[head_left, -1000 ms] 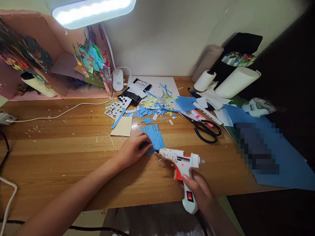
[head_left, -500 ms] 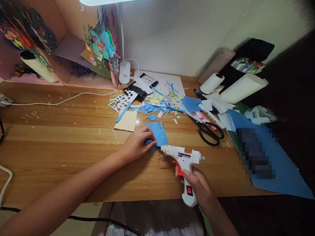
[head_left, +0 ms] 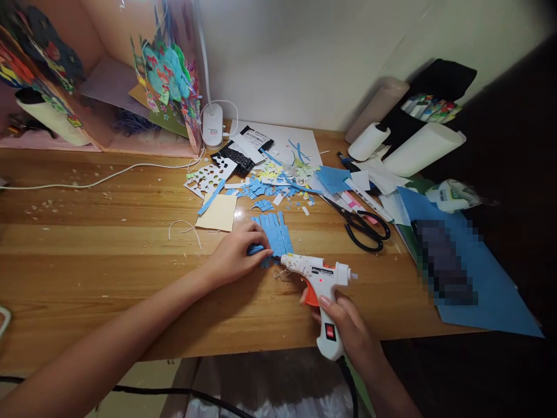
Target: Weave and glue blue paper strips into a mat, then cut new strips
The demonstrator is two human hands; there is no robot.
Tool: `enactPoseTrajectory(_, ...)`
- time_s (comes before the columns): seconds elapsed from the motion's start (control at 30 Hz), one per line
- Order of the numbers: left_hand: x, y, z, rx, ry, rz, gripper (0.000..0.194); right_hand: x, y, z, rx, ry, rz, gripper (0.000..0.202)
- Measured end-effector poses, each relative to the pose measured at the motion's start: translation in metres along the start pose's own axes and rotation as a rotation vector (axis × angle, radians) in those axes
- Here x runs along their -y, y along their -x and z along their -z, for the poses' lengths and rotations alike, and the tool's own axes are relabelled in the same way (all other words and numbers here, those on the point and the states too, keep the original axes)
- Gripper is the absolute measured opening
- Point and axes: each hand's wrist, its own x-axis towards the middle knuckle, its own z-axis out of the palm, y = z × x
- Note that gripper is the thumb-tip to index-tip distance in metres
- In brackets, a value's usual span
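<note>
My right hand (head_left: 346,325) is wrapped round the grip of a white hot glue gun (head_left: 324,276), its fingers at the orange trigger. A small red light glows on the gun's side. The dark nozzle points left and meets the fingertips of my left hand (head_left: 241,252). That hand is closed in a pinch on a piece of blue paper (head_left: 254,248), mostly hidden by the fingers. Just behind it, a row of blue paper strips (head_left: 274,229) lies on the table. A thin bent wire stand (head_left: 282,273) shows under the nozzle.
Black scissors (head_left: 365,229) lie at the right, near a dark pixelated slab (head_left: 446,261) on a blue sheet (head_left: 500,296). Blue and yellow paper scraps (head_left: 261,188) cover the back middle. A cream card (head_left: 217,213) sits left of them. The gun's black cord (head_left: 350,383) hangs over the front edge.
The whole view has shifted slightly, so things appear a little further left. Both hands keep their holds, and the nozzle stays by the left fingertips.
</note>
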Motion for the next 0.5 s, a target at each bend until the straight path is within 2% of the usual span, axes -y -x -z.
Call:
enactPoseTrajectory(0.1, -0.001, 0.0, 0.001, 0.016, -0.008, -0.008, 0.008, -0.008, -0.005, 0.007, 0.015, -0.175, -0.009, 0.039)
enactPoseTrajectory(0.2, -0.003, 0.0, 0.002, 0.04, -0.035, -0.018, 0.008, -0.018, -0.016, 0.02, 0.097, -0.359, 0.076, 0.036)
enactPoseTrajectory(0.33, -0.005, 0.001, 0.004, 0.067, -0.053, -0.025, 0.01, -0.028, -0.03, 0.036, 0.169, -0.471, 0.166, 0.037)
enactPoseTrajectory(0.5, -0.006, 0.003, 0.0, 0.031, -0.115, -0.023, 0.008, -0.028, -0.035, 0.034, 0.129, -0.609, 0.274, 0.036)
